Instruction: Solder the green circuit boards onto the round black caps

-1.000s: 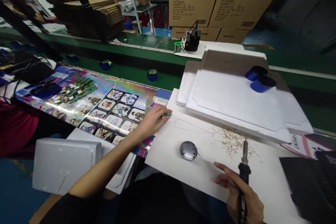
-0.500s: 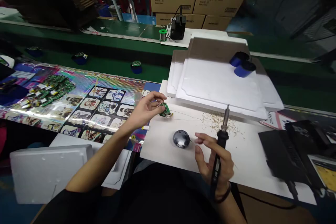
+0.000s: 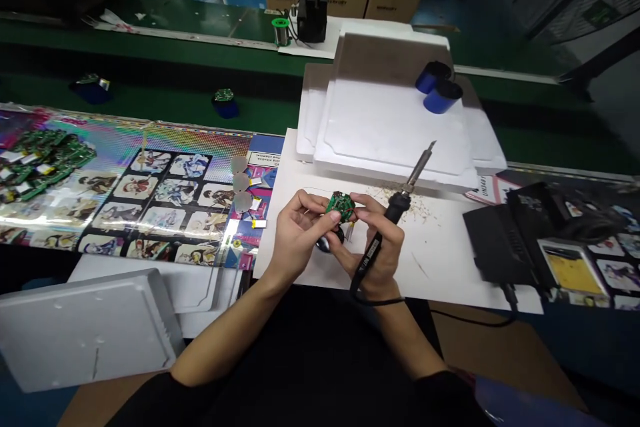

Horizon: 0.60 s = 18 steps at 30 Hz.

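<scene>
My left hand point(image 3: 293, 240) pinches a small green circuit board point(image 3: 341, 205) between thumb and fingers, over the white work sheet. From the other side, fingertips of my right hand point(image 3: 383, 257) reach the board's edge. That same hand is closed around a soldering iron point(image 3: 399, 203), its metal tip pointing up and away to the right. Below the board lies a round, shiny dark piece point(image 3: 324, 243), mostly covered by my hands. Three grey discs point(image 3: 243, 201) and several small white-and-yellow parts point(image 3: 259, 223) lie left of my left hand.
White foam trays point(image 3: 385, 127) are stacked behind the sheet, with two blue cups point(image 3: 443, 97) on top. A black soldering station point(image 3: 493, 243) stands right, near a yellow sponge point(image 3: 573, 268). A solder spool point(image 3: 281, 32) is at the back. Circuit boards point(image 3: 50, 157) are piled left.
My left hand has brought the circuit board right and nearer to my right hand, whose fingers now meet it. The soldering iron has moved left and tilted. The camera view has shifted.
</scene>
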Available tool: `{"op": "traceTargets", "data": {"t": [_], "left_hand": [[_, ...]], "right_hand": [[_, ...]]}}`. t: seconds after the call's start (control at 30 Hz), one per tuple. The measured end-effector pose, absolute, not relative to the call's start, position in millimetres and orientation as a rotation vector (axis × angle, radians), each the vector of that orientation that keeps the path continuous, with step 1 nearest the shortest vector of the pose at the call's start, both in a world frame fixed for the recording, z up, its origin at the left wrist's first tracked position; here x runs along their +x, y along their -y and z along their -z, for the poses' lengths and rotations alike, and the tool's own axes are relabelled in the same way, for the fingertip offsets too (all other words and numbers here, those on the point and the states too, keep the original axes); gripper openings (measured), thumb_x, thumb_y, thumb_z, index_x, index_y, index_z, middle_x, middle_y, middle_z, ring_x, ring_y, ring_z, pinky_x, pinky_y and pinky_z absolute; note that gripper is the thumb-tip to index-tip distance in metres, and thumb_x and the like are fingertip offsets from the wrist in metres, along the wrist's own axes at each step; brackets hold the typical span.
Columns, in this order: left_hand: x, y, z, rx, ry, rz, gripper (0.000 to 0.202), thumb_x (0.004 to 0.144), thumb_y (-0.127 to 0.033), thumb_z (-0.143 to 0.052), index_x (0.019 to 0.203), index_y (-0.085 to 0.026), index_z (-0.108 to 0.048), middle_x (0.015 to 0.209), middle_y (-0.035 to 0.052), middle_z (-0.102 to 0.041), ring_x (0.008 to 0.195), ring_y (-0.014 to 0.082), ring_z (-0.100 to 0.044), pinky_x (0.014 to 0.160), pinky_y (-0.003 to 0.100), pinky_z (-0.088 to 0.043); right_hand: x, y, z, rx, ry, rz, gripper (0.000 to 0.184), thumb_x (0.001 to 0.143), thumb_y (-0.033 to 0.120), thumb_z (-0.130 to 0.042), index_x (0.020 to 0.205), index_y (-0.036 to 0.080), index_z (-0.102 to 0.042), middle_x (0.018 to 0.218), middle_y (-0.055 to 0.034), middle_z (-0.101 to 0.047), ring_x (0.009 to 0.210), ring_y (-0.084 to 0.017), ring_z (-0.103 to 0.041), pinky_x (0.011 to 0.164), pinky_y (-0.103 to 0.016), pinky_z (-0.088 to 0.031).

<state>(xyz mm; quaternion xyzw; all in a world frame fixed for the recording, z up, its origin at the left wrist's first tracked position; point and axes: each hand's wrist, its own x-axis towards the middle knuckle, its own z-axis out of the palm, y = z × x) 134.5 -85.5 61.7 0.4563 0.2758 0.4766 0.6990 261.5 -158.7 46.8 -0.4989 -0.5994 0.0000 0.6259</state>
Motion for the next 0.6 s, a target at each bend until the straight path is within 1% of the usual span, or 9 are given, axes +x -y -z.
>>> {"op": "traceTargets", "data": {"t": [0.07, 0.17, 0.23, 0.3, 0.33, 0.37, 0.43, 0.5, 0.6], "left_hand": [[138, 91, -59, 0.990, -0.590, -1.016, 0.039, 0.084, -0.031, -0.092, 0.087, -0.020, -0.055, 0.097, 0.0001, -0.069, 0.079, 0.0116, -0.071, 0.075, 0.024, -0.060], [134, 91, -61, 1.032, -0.543, -0.910, 0.035, 0.087, -0.033, -0.090, 0.089, -0.019, -0.058, 0.097, 0.0015, -0.071, 0.088, 0.0143, -0.074, 0.082, 0.025, -0.060], [124, 85, -65, 1.176, -0.542, -0.850, 0.027, 0.093, -0.036, -0.085, 0.095, -0.019, -0.064, 0.099, 0.0041, -0.073, 0.094, 0.0169, -0.074, 0.087, 0.028, -0.060], [111, 76, -69, 1.462, -0.554, -0.824, 0.021, 0.096, -0.035, -0.080, 0.107, -0.020, -0.069, 0.109, 0.0077, -0.075, 0.107, 0.0214, -0.074, 0.099, 0.034, -0.059], [104, 71, -70, 1.632, -0.537, -0.788, 0.026, 0.096, -0.032, -0.080, 0.116, -0.021, -0.070, 0.120, 0.0097, -0.075, 0.119, 0.0246, -0.071, 0.107, 0.038, -0.056], [98, 65, -70, 1.794, -0.494, -0.713, 0.037, 0.094, -0.029, -0.082, 0.128, -0.023, -0.068, 0.135, 0.0113, -0.071, 0.132, 0.0276, -0.066, 0.116, 0.041, -0.053], [89, 54, -67, 2.016, -0.360, -0.483, 0.064, 0.090, -0.024, -0.083, 0.148, -0.026, -0.058, 0.159, 0.0120, -0.058, 0.150, 0.0310, -0.053, 0.126, 0.045, -0.045], [86, 46, -62, 2.070, -0.270, -0.272, 0.073, 0.092, -0.019, -0.078, 0.158, -0.028, -0.047, 0.165, 0.0108, -0.053, 0.152, 0.0295, -0.053, 0.127, 0.045, -0.046], [93, 46, -52, 2.126, -0.311, -0.260, 0.063, 0.094, -0.021, -0.076, 0.151, -0.027, -0.051, 0.150, 0.0100, -0.063, 0.138, 0.0278, -0.063, 0.116, 0.042, -0.054]], "right_hand": [[264, 159, -48, -1.139, 1.382, 0.007, 0.060, 0.091, 0.017, -0.083, 0.138, 0.031, -0.048, 0.133, -0.0130, -0.065, 0.127, -0.029, -0.069, 0.089, -0.046, -0.069], [275, 163, -51, -1.120, 1.431, 0.005, 0.062, 0.089, 0.010, -0.083, 0.139, 0.029, -0.050, 0.132, -0.0137, -0.067, 0.115, -0.027, -0.074, 0.078, -0.040, -0.069], [285, 171, -54, -1.118, 1.449, 0.032, 0.066, 0.086, 0.007, -0.085, 0.138, 0.029, -0.051, 0.125, -0.0107, -0.069, 0.114, -0.027, -0.074, 0.072, -0.037, -0.069], [298, 181, -57, -1.132, 1.450, 0.080, 0.071, 0.081, 0.006, -0.088, 0.138, 0.029, -0.052, 0.115, -0.0068, -0.070, 0.116, -0.028, -0.073, 0.070, -0.035, -0.068], [304, 186, -58, -1.137, 1.447, 0.104, 0.073, 0.079, 0.006, -0.090, 0.138, 0.029, -0.053, 0.111, -0.0055, -0.070, 0.115, -0.028, -0.074, 0.069, -0.035, -0.068], [309, 191, -59, -1.145, 1.443, 0.125, 0.074, 0.078, 0.006, -0.091, 0.137, 0.028, -0.054, 0.109, -0.0049, -0.069, 0.113, -0.028, -0.074, 0.069, -0.035, -0.068], [318, 201, -59, -1.170, 1.424, 0.140, 0.074, 0.075, 0.007, -0.093, 0.135, 0.028, -0.056, 0.110, -0.0051, -0.069, 0.107, -0.027, -0.075, 0.069, -0.036, -0.069], [322, 209, -57, -1.202, 1.398, 0.106, 0.073, 0.074, 0.009, -0.094, 0.134, 0.029, -0.057, 0.110, -0.0051, -0.069, 0.104, -0.026, -0.074, 0.069, -0.037, -0.069], [321, 218, -51, -1.234, 1.362, 0.013, 0.072, 0.076, 0.009, -0.092, 0.134, 0.029, -0.056, 0.108, -0.0047, -0.069, 0.106, -0.026, -0.072, 0.069, -0.035, -0.068]]}}
